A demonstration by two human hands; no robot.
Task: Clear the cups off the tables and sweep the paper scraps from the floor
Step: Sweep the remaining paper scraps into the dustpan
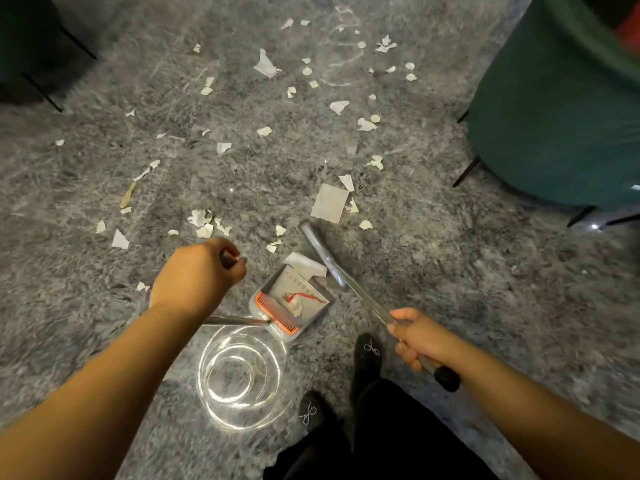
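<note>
Down on the grey marbled floor (450, 271) by the green chair (554, 116), this person is mid-sweep. The left hand (197, 271) is curled tight round the dark top of the dustpan handle, and the right hand (420, 336) is wrapped round the broom handle (367, 303), fingers closed on the metal just above its black end. The dustpan (294, 303) sits on the floor in front of their feet with a few bits already in it, something pale and a red strip, next to an orange comb edge. The broom head (320, 252) is right at the pan's open lip, with a bigger white piece lying there half in, half out as far as I can tell. Most of the paper scraps (266, 64) are well away from the pan though, scattered all the way up toward the far chairs, plus one bigger square sheet (329, 202) just past the broom. Honestly, what I'd worry about: light paper on a slick floor tends to skate under the pan lip instead of going in, so if the pan isn't pressed flat they'll just push the bits around. A quick flick with the broom could also fan scraps under that green chair, where they're a pain to reach. And tipping the pan while stepping forward could dump what's already collected. No cups or tables in sight from here, so can't say how that part stands.
</note>
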